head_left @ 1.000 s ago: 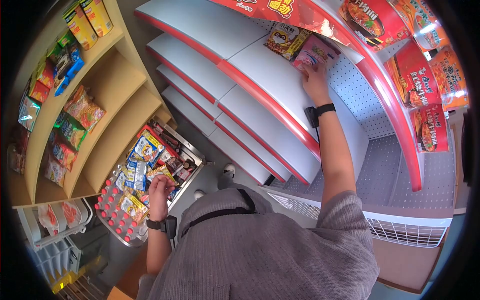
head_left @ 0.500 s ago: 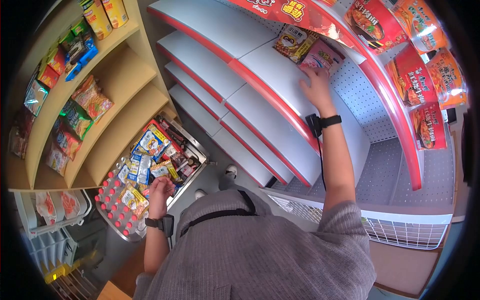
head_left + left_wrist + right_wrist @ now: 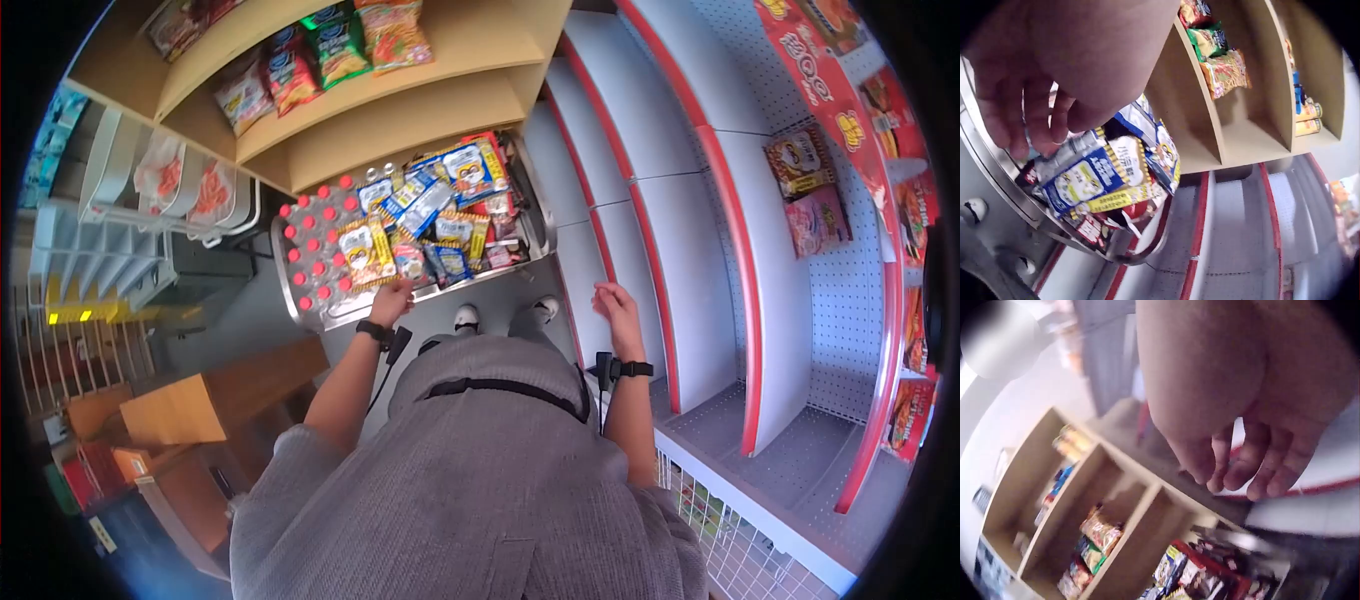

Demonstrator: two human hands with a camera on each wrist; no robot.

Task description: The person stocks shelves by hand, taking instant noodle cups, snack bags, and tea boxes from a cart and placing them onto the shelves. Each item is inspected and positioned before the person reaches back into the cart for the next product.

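In the head view a metal cart [image 3: 338, 318] holds snack bags and red-capped bottles [image 3: 318, 248]. The left hand [image 3: 393, 298] is at the cart's near edge, beside a yellow-and-white bag [image 3: 366, 254], fingers loosely bent with nothing held. The left wrist view shows that hand [image 3: 1029, 112] over the cart's bags, near a blue-and-white packet [image 3: 1082, 182]. The right hand [image 3: 617, 312] hangs in the air between cart and white shelves, holding nothing; its fingers droop loosely in the right wrist view [image 3: 1254, 456]. A brown-yellow bag [image 3: 800, 164] and a pink bag [image 3: 816, 222] lie on a white shelf.
A wooden shelf [image 3: 470, 82] with several snack bags stands behind the cart. Red-edged white shelves [image 3: 690, 240] rise on the right, with a white wire basket [image 3: 740, 520] below. Wooden furniture [image 3: 220, 400] is at the left; the person's shoes are below the cart.
The right hand has left the pink bag on the shelf and come down towards the body, empty. The head view has swung towards the cart, and the left hand remains near its edge.
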